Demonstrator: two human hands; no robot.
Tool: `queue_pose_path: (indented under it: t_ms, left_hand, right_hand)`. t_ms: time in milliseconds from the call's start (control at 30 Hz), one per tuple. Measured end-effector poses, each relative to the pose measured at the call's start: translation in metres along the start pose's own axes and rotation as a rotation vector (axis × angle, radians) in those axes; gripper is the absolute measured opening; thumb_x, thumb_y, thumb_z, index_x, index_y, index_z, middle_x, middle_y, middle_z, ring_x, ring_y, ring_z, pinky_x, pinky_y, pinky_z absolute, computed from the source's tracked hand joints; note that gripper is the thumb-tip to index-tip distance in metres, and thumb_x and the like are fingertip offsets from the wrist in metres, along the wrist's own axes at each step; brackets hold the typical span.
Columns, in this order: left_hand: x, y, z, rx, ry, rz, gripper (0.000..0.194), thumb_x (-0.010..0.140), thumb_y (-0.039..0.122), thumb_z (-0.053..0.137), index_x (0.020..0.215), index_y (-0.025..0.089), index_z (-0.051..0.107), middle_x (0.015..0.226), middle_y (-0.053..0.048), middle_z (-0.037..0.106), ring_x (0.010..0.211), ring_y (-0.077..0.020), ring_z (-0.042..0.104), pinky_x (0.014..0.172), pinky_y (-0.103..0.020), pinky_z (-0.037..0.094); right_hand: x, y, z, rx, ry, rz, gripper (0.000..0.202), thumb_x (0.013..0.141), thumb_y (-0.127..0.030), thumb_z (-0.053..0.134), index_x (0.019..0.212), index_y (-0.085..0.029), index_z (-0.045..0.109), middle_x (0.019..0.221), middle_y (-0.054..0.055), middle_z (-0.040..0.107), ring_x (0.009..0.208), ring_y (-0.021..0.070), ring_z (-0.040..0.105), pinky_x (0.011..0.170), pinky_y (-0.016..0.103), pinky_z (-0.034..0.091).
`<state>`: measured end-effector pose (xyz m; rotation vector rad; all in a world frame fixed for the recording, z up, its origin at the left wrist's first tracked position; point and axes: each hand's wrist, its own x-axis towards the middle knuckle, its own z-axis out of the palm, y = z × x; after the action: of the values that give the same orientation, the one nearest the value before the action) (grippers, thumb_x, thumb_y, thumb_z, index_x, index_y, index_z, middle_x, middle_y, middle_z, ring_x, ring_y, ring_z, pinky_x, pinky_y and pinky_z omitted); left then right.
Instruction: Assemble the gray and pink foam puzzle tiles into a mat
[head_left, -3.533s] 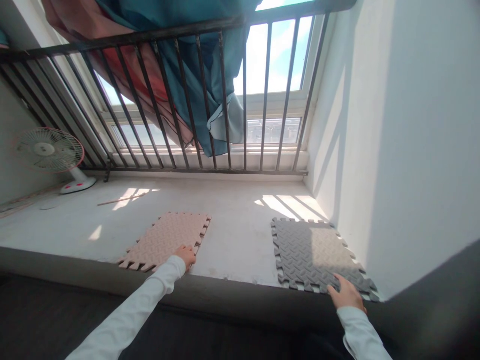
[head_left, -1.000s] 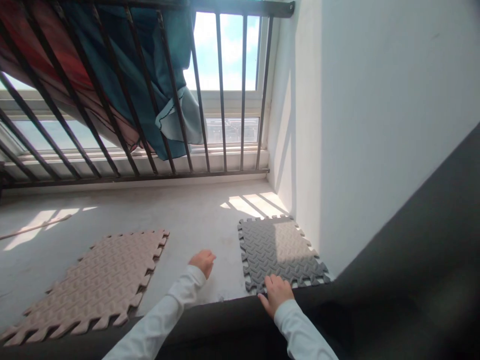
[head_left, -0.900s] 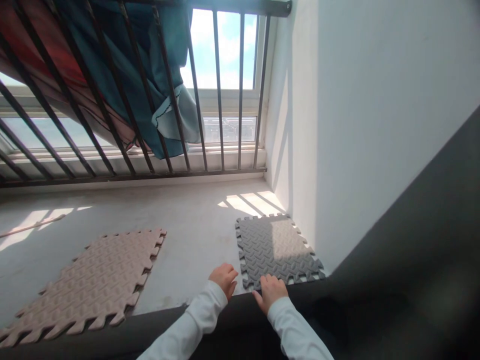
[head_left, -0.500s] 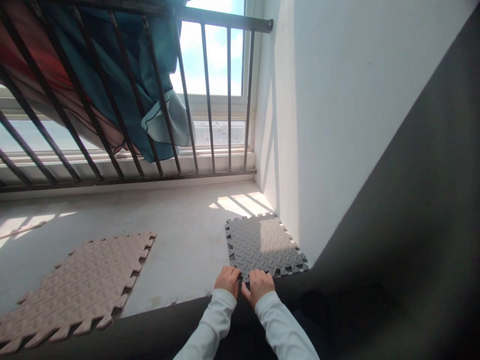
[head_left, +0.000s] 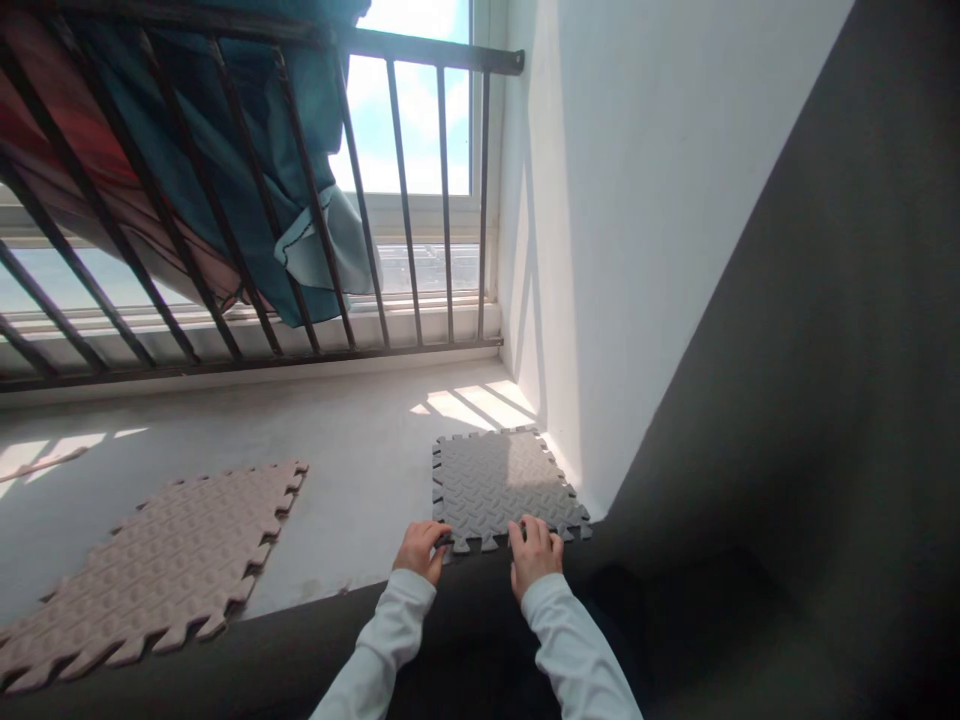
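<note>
Lower left: pink mat [head_left: 172,560] flat on pale ledge [head_left: 352,500] | Lower centre: left hand [head_left: 420,552] nearly closed, thumb and fingers pinching gray mat's near-left corner | Just right of centre: gray mat [head_left: 484,480] lying on ledge | Beside it, lower: right hand [head_left: 537,555], fingers curled at mat's near edge, grip unclear | Right: white wall [head_left: 637,200]

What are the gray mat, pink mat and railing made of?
Gray mat: probably foam, matte, with a raised tread pattern and jigsaw edges. Pink mat: likely similar matte foam, given its matching toothed edges and bumps. Railing: perhaps dark painted metal; slim, straight bars suggest it.
</note>
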<state>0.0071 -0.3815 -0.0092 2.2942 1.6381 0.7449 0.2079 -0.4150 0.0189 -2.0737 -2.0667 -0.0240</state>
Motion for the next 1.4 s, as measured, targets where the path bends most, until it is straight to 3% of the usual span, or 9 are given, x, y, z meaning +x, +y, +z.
queue_pose_path:
  t_ms: [200,333,467,633,800,900,1033,1167,1400]
  left_hand:
    - [-0.019,-0.027,-0.029,0.030,0.006,-0.033,0.032,0.073,0.018,0.038,0.096,0.024,0.061,0.095,-0.003,0.063,0.089,-0.0181,0.052,0.081,-0.033,0.043]
    - [-0.028,-0.012,-0.035,0.231,-0.082,-0.209,0.041,0.066,0.014,0.045,0.102,0.027,0.058,0.103,-0.003,0.059,0.098,-0.0202,0.049,0.082,-0.034,0.040]
    - [-0.032,0.021,-0.029,0.430,-0.068,-0.286,0.059,0.059,0.012,0.052,0.116,0.027,0.049,0.120,-0.009,0.049,0.112,-0.0280,0.038,0.091,-0.046,0.028]
    - [-0.025,0.045,-0.011,0.420,0.038,-0.185,0.050,0.070,0.013,0.045,0.116,0.030,0.049,0.132,-0.006,0.038,0.116,-0.0281,0.034,0.096,-0.051,0.017]
    - [-0.002,0.055,0.012,0.340,-0.046,-0.087,0.044,0.079,0.015,0.035,0.117,0.032,0.047,0.121,-0.006,0.051,0.108,-0.0237,0.043,0.090,-0.044,0.029]
    - [0.015,0.053,0.011,0.323,-0.086,-0.060,0.041,0.082,0.017,0.031,0.115,0.030,0.050,0.117,-0.007,0.054,0.104,-0.0247,0.045,0.082,-0.042,0.035]
    - [0.034,0.034,-0.030,0.358,-0.014,-0.035,0.042,0.083,0.018,0.028,0.118,0.031,0.048,0.124,-0.002,0.049,0.104,-0.0239,0.044,0.082,-0.040,0.034]
    - [0.033,-0.011,-0.105,0.431,0.085,-0.154,0.046,0.083,0.016,0.023,0.120,0.032,0.046,0.130,0.003,0.043,0.107,-0.0222,0.041,0.089,-0.036,0.029]
    - [-0.052,-0.140,-0.224,0.707,0.140,-0.443,0.051,0.078,0.010,0.024,0.121,0.028,0.045,0.128,0.003,0.044,0.111,-0.0228,0.038,0.094,-0.035,0.027]
  right_hand:
    - [0.003,0.001,0.002,-0.011,0.047,-0.001,0.041,0.062,-0.013,0.051,0.102,-0.023,0.051,0.111,0.009,0.052,0.103,0.0241,0.041,0.081,0.041,0.025]
    - [0.002,-0.005,-0.002,0.040,0.072,-0.050,0.039,0.060,-0.019,0.056,0.099,-0.022,0.052,0.107,0.007,0.054,0.100,0.0225,0.042,0.085,0.039,0.023]
    - [0.000,-0.010,-0.008,0.085,0.151,-0.085,0.024,0.068,-0.019,0.050,0.091,-0.023,0.055,0.100,0.004,0.058,0.095,0.0194,0.045,0.085,0.037,0.023]
    - [-0.006,-0.014,-0.009,0.093,0.216,-0.197,0.015,0.074,-0.024,0.046,0.085,-0.025,0.056,0.094,0.000,0.059,0.090,0.0171,0.047,0.084,0.036,0.023]
    - [-0.012,-0.020,-0.007,0.120,0.255,-0.353,0.015,0.075,-0.024,0.045,0.084,-0.024,0.057,0.091,0.000,0.060,0.086,0.0159,0.050,0.086,0.035,0.024]
    - [-0.014,-0.014,-0.014,0.141,0.291,-0.387,0.024,0.075,-0.030,0.045,0.096,-0.024,0.055,0.099,0.004,0.058,0.096,0.0196,0.048,0.091,0.039,0.021]
    - [-0.011,0.013,-0.029,0.154,0.545,-0.121,0.038,0.077,-0.039,0.041,0.106,-0.017,0.051,0.117,0.013,0.045,0.109,0.0258,0.039,0.095,0.042,0.021]
    - [-0.003,0.033,-0.032,0.196,0.657,0.145,0.040,0.079,-0.038,0.038,0.102,-0.009,0.050,0.116,0.019,0.042,0.107,0.0267,0.041,0.091,0.037,0.028]
    - [0.003,0.011,-0.013,0.189,0.536,0.101,0.035,0.080,-0.034,0.034,0.101,-0.012,0.052,0.114,0.015,0.047,0.102,0.0267,0.044,0.085,0.038,0.031]
